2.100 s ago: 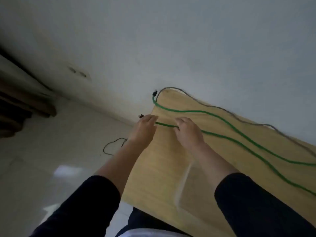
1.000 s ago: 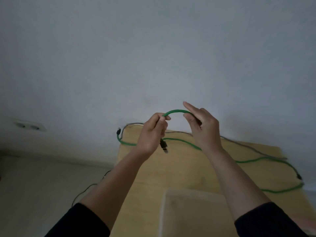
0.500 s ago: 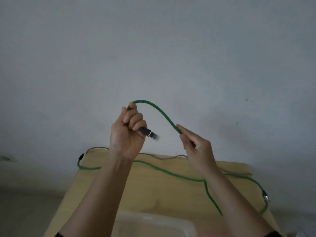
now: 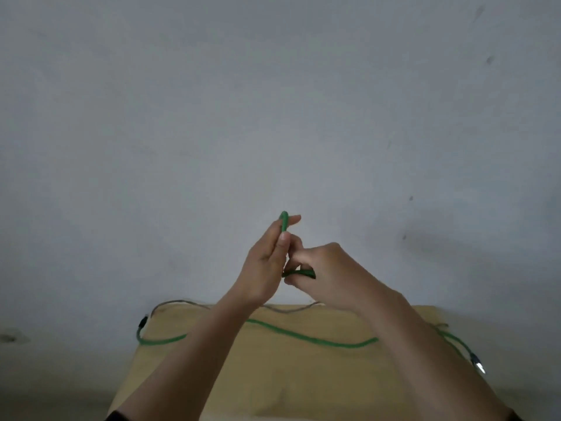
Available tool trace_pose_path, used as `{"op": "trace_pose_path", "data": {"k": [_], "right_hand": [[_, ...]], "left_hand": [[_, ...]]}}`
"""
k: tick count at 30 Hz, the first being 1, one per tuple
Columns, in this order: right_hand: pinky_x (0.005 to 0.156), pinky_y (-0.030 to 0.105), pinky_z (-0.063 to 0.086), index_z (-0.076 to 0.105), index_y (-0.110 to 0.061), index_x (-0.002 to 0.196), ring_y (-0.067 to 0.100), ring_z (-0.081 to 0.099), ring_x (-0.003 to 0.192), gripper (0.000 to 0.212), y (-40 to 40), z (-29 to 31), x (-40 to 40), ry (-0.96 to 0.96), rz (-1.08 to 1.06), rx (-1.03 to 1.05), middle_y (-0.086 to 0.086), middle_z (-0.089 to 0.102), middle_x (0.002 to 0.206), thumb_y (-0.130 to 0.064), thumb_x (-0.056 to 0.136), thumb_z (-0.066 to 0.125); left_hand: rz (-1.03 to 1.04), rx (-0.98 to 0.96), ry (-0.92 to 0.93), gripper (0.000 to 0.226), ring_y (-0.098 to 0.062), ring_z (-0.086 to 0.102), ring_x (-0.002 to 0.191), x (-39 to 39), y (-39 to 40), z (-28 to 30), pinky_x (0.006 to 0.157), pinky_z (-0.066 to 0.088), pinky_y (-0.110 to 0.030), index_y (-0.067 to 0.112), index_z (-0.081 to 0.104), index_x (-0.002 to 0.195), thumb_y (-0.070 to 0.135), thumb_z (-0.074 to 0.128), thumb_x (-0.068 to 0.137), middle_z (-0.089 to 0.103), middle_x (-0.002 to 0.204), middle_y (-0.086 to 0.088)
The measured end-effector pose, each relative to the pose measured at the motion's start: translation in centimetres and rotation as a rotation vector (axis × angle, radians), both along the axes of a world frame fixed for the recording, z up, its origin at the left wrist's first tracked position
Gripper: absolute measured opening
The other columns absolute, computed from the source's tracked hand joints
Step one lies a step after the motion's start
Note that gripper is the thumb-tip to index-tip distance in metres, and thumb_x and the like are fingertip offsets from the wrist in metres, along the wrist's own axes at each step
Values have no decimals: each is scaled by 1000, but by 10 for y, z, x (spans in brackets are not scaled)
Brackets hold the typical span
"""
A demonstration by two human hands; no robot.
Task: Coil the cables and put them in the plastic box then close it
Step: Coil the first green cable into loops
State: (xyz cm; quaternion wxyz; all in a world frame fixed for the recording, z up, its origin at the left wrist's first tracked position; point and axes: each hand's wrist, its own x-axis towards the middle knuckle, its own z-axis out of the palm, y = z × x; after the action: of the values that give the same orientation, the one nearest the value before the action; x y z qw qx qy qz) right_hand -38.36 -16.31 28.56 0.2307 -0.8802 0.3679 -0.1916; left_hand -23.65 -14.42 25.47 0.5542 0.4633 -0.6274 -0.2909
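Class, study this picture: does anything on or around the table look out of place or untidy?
Yes. The green cable sprawls uncoiled across the table; its far-left bend overhangs the corner. A grey cable trails along the back edge. Both hands hold one green end.

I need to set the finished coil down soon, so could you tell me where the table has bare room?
Bare wood lies between the forearms, nearer than the green cable across the table. The far edge is crowded by the grey cable.
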Motion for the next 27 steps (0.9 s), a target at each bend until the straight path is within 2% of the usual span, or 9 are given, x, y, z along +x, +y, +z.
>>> {"op": "trace_pose_path", "data": {"k": [2, 5, 9, 12, 15, 19, 23, 25, 27], "right_hand": [[54, 23, 41, 68, -29, 78, 12, 55, 54, 6, -6, 20, -5, 23, 11, 69, -9, 62, 62, -33, 76, 72], [63, 33, 47, 70, -25, 75, 25, 62, 66, 13, -18, 46, -18, -40, 40, 156, 4, 70, 70, -33, 69, 78], [54, 16, 44, 72, -23, 74, 4, 56, 61, 9, -31, 64, -29, -179, 104, 260, 1, 70, 71, -28, 71, 78], [47, 17, 36, 72, -18, 71, 6, 44, 50, 12, -40, 54, -24, -394, 94, 361, -3, 63, 60, -28, 68, 78], [46, 18, 34, 70, -19, 66, 9, 36, 45, 18, -43, 35, -15, -619, 39, 442, -4, 52, 53, -35, 64, 75], [46, 21, 33, 74, -20, 76, 9, 37, 46, 18, -40, 3, -1, -822, -98, 494, 1, 47, 56, -33, 82, 63], [43, 19, 31, 72, -31, 97, 10, 36, 45, 23, -30, -20, 11, -748, -143, 424, -10, 48, 50, -22, 96, 50], [43, 16, 30, 68, -42, 94, 10, 36, 45, 32, -24, -27, 14, -612, -149, 334, -11, 48, 50, -17, 97, 48], [45, 14, 32, 63, -39, 112, 4, 38, 45, 29, -15, -30, 14, -440, -124, 241, -11, 47, 52, -20, 96, 48]], "left_hand": [[-61, 55, -34, 31, -3, 56, 64, 1, 6, -7, 62, 43, -21, 28, 54, 119, 34, 31, 99, 63, 72, 16], [-195, 118, -6, 30, -8, 49, 54, 3, 15, -17, 53, 39, -21, 29, 60, 101, 35, 30, 100, 59, 62, 7], [-331, 126, 171, 45, -11, 28, 47, -2, 23, -21, 49, 29, -19, 18, 63, 103, 39, 24, 98, 35, 51, 8], [-493, 127, 316, 51, -8, 21, 46, -8, 25, -11, 48, 27, -16, 11, 62, 100, 45, 25, 95, 26, 52, 13], [-572, 162, 403, 50, -6, 19, 45, -9, 23, 1, 46, 24, -16, 16, 65, 98, 52, 30, 92, 24, 52, 15], [-578, 133, 686, 51, -2, 22, 43, -7, 13, 23, 44, 24, -15, 11, 66, 110, 45, 30, 94, 22, 51, 13], [-455, -20, 931, 49, -4, 31, 47, 3, -2, 46, 49, 30, -15, 7, 53, 123, 39, 30, 95, 34, 53, 11], [-352, -104, 967, 44, -5, 36, 50, 14, -12, 56, 53, 38, -15, 9, 47, 127, 35, 27, 98, 42, 56, 11], [-191, -162, 917, 38, -4, 41, 52, 28, -21, 63, 54, 42, -16, 12, 44, 130, 30, 25, 102, 47, 58, 11]]}}
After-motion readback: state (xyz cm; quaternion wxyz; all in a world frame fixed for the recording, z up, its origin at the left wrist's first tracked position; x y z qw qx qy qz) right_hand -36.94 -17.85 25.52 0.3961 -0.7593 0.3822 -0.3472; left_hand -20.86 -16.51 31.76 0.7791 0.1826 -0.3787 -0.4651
